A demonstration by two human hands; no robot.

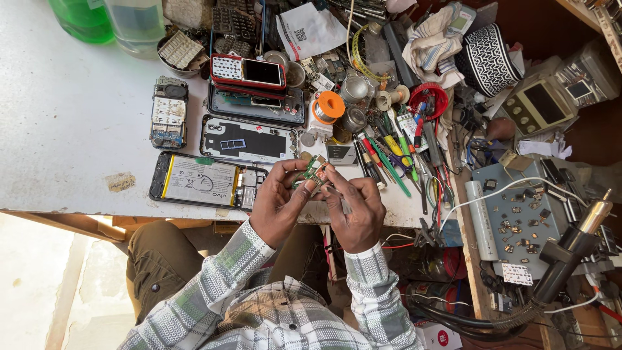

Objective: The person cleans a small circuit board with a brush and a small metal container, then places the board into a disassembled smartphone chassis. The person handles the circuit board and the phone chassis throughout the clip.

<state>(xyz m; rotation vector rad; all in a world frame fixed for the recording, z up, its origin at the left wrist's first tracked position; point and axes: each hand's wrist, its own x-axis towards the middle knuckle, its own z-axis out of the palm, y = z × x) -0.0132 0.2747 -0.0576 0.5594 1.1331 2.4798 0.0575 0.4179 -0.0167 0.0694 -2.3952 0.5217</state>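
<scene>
Pinching a small green circuit board (315, 170) by its edges above the white surface's (78, 116) near rim, the left hand (280, 198) and right hand (355, 207) treat it as light, stiff, fragile, best gripped along bare margins.

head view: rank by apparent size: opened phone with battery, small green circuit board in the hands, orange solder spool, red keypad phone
1. Opened phone with battery
2. Red keypad phone
3. Orange solder spool
4. Small green circuit board: partly hidden by fingers, and nearer the camera, so its place against the spool is unsure.
</scene>
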